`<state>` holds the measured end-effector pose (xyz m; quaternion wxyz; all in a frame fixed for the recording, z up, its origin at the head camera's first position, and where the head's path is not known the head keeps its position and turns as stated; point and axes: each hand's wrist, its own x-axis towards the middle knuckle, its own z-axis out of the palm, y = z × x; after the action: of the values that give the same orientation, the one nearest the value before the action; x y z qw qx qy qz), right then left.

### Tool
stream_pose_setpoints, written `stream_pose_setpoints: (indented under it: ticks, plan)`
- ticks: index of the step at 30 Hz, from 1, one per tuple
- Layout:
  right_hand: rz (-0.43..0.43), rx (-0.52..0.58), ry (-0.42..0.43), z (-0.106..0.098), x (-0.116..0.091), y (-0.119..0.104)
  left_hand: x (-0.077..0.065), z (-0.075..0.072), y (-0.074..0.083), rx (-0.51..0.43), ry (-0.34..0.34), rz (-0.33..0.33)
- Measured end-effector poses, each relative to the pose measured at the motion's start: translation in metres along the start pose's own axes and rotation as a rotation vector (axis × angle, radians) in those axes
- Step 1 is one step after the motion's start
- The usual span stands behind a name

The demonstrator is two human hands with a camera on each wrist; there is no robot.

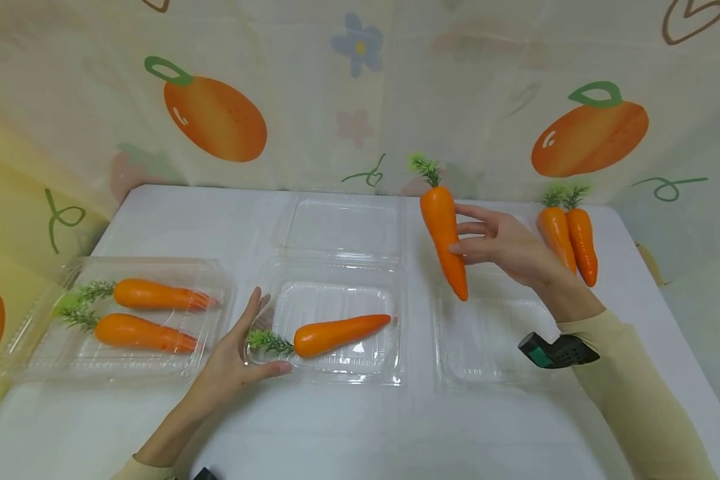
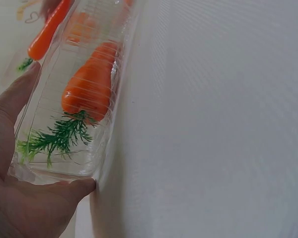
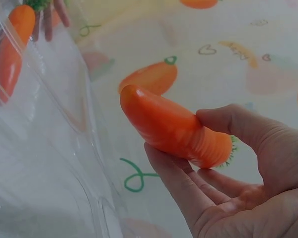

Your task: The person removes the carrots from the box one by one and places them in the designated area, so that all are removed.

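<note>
Between its thumb and fingers, my right hand (image 1: 510, 247) pinches an orange carrot (image 1: 441, 230) with a green leafy top. This carrot is held in the air, top up and tip down, near the right rear of the middle clear plastic container (image 1: 336, 297). Another carrot (image 1: 336, 335) lies inside that container, leaves to the left. My left hand (image 1: 231, 360) rests against the container's left end, thumb and fingers spread around its corner. The left wrist view shows the thumb (image 2: 82, 188) at the container's lower edge.
A closed clear container (image 1: 126, 373) at left holds two carrots (image 1: 147, 331). The middle container's lid (image 1: 345, 230) lies open toward the back. Another open clear container (image 1: 480, 340) sits under my right arm. Two more carrots (image 1: 582, 247) lie at the back right, beside my right wrist.
</note>
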<state>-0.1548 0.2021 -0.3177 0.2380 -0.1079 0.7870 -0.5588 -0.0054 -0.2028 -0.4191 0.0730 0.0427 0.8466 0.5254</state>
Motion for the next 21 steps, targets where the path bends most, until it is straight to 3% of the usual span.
stream_pose_setpoints:
  ticks: [10, 21]
  plan:
    - [-0.02, 0.075, 0.034, -0.024, -0.01, 0.008, 0.0, 0.001, -0.001, 0.004, 0.002, 0.004]
    - [0.013, 0.026, 0.084, -0.045, -0.02, 0.024, 0.0, 0.001, -0.001, 0.013, 0.001, -0.002]
